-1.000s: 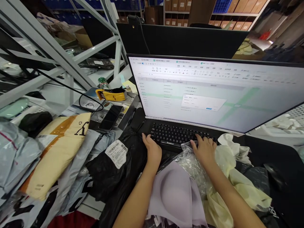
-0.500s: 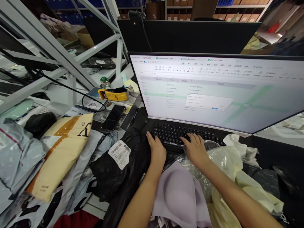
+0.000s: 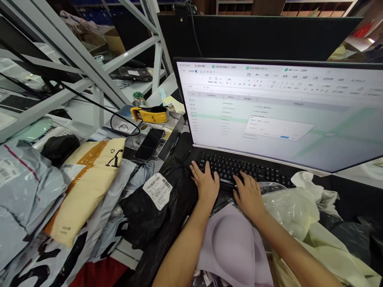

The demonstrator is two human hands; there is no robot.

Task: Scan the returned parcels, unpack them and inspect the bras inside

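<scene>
My left hand (image 3: 206, 181) rests on the left end of a black keyboard (image 3: 257, 171), fingers spread over the keys. My right hand (image 3: 249, 193) lies beside it on the keyboard's middle, fingers stretched onto the keys. Neither hand holds anything. A wide monitor (image 3: 284, 111) stands just behind the keyboard and shows a spreadsheet with a small dialog box. A lilac padded garment (image 3: 233, 243) lies under my forearms, and clear plastic wrap with pale yellow cloth (image 3: 296, 211) sits to the right of my right wrist.
A black parcel bag with a barcode label (image 3: 157, 190) lies left of my left arm. Grey and cream mail bags (image 3: 86, 183) pile at the left. A phone (image 3: 149, 142), a yellow tape dispenser (image 3: 149, 114) and a grey shelving frame (image 3: 89, 79) stand behind.
My right hand has slid left along the keyboard, from its right part to beside my left hand. The view has shifted, so the desk appears further right.
</scene>
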